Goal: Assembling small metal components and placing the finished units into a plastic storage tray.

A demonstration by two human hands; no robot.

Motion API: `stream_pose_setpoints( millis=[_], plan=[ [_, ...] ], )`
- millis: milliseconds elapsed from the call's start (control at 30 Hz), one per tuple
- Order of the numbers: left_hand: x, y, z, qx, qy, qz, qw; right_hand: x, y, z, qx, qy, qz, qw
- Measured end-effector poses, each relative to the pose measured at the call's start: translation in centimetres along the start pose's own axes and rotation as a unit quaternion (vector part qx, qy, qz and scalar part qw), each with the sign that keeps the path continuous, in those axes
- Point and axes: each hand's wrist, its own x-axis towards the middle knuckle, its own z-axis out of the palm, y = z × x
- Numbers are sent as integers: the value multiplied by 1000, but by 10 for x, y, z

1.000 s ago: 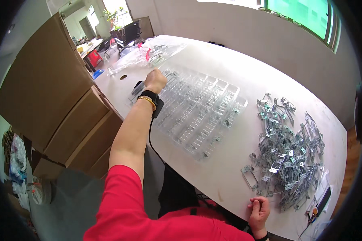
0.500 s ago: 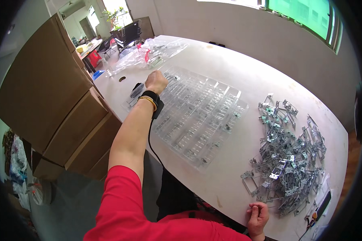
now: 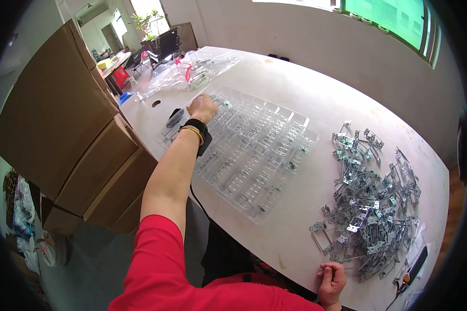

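My left hand [image 3: 202,108] is closed and turned down over the far left part of a clear plastic compartment tray [image 3: 264,213]. Its fingertips are hidden under the knuckles, so what they grip, if anything, cannot be seen. Small metal parts lie in several of the tray's compartments. My right hand [image 3: 331,284] rests at the near edge of the table, its fingers curled shut, and nothing shows in them. Just beyond it is a large heap of silvery metal frames [image 3: 371,217].
Clear plastic bags [image 3: 166,78] with metal parts lie at the far left of the white table [image 3: 290,243]. Tall cardboard boxes [image 3: 52,88] stand against its left side. At the near right are a dark-handled tool [image 3: 417,265] and papers. A black cable [image 3: 198,199] trails from my left wrist.
My left hand has shifted very slightly down and toward me over the tray, its knuckles turning a little. My right hand and the metal heap have stayed put.
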Motion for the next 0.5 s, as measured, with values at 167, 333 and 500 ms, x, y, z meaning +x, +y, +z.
stream_pose_setpoints(
  millis=[167, 333, 500],
  plan=[
    [-1, 1, 1, 7, -6, -8, 1000, 0, 0, 0, -4, -1, -4, 1000],
    [0, -2, 4, 10, -9, -16, 1000, 1, -1, -1, -15, -5, -4, 1000],
    [-2, 2, 2, 23, -38, -29, 999, 0, 1, -1, -5, 0, -3, 1000]
  ],
)
